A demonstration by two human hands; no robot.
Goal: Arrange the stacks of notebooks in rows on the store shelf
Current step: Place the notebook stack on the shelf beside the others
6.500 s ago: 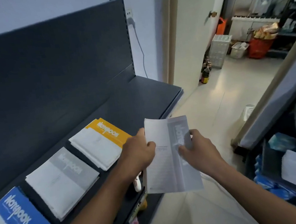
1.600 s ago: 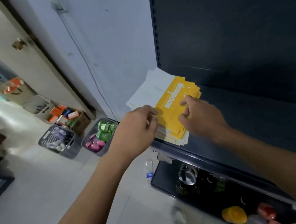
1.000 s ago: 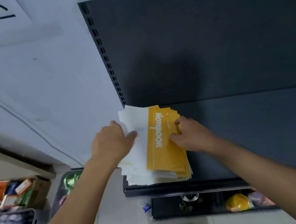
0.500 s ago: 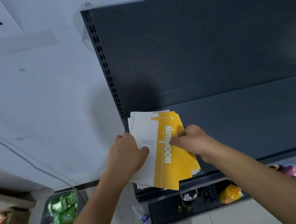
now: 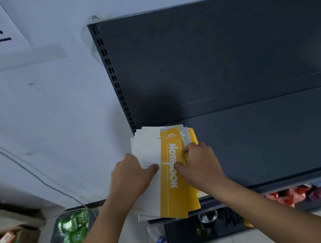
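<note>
While my left hand clasps the left edge of the stack, thumb laid on the white cover and fingers curled round the side, my right hand pinches the right edges of the top notebooks, thumb down on the yellow band. This stack sits at the far left end of the shelf, fanned out, its near end hanging over the front lip. I judge these notebooks thin and light one by one, with some heft together. Their covers look smooth, so they will likely slide over each other, and they are floppy enough to sag if lifted by one corner. Best to squeeze both long sides at once and tap the edges square, then hold from beneath if it must be carried. To the right the shelf runs dark, flat and matte, which should let the stack be pushed along. Behind it rises a back panel of the same colour. Left of that is a pale wall with a cable running down it. Below stands a basket of bright packets on the floor.
</note>
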